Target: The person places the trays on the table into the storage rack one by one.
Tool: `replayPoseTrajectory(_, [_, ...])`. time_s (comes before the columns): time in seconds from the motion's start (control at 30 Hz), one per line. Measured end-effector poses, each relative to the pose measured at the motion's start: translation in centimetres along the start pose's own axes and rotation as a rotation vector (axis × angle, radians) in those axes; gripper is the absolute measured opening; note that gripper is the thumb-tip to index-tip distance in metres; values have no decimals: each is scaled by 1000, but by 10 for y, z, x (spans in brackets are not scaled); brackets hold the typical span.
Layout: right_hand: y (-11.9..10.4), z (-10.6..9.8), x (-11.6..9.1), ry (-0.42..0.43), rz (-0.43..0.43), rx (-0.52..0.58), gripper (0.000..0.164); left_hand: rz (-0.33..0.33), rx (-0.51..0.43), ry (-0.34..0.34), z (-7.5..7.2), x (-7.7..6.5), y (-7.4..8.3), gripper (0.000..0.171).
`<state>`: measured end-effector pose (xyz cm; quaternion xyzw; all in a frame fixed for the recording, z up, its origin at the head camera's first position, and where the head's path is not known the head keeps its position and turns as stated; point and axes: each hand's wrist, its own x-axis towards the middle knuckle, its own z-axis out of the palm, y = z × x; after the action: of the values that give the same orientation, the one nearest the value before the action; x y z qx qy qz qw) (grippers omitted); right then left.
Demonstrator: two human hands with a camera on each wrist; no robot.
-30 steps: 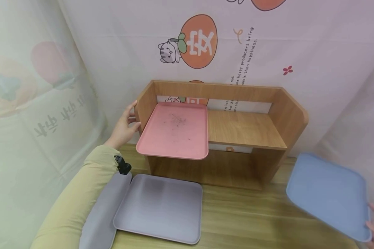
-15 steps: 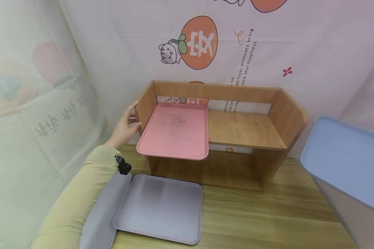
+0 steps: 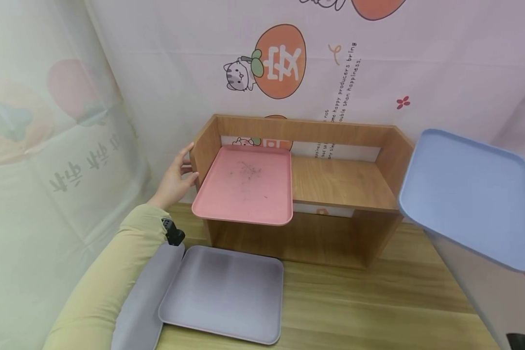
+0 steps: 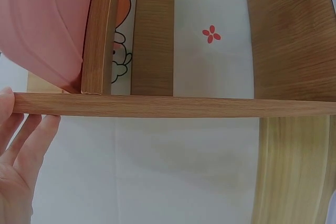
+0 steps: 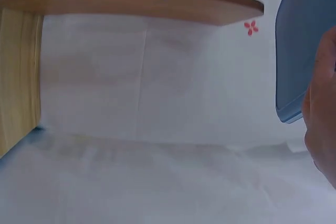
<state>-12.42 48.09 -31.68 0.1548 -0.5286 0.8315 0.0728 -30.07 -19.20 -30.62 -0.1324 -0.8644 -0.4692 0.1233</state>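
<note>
A two-tier wooden shelf (image 3: 341, 182) stands on the table against the wall. My left hand (image 3: 172, 180) grips the edge of its left side panel (image 4: 178, 107), thumb on one face and fingers on the other. A pink tray (image 3: 245, 187) lies on the left half of the upper tier, its front jutting past the board. In the air at the shelf's right end is a blue tray (image 3: 468, 199), tilted, covering part of the right side panel in the head view. My right hand (image 5: 323, 124) holds its right edge, mostly cut off in the head view.
One grey-purple tray (image 3: 223, 294) lies flat on the wooden table (image 3: 354, 306) before the shelf. Another grey-purple tray (image 3: 142, 306) is beside it, partly under my left sleeve (image 3: 100, 277). Printed cloth (image 3: 170, 73) hangs behind and at the sides.
The blue tray has risen from low on the right, swung out past the right edge, then come back left to the shelf's right end. The left hand and pink tray have stayed put.
</note>
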Motion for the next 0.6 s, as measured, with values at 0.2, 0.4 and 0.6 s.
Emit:
replayPoseTrajectory(0.2, [11,20,12,-226,128,356,63,9,3,0,0,1,0,79])
replayPoseTrajectory(0.4, [28,57,28,-532,143,466,66,12,5,2,-1,0,-1,79])
replayPoseTrajectory(0.6, [41,88,39,-626,186,479,67,7,4,4,-1,0,-2,79])
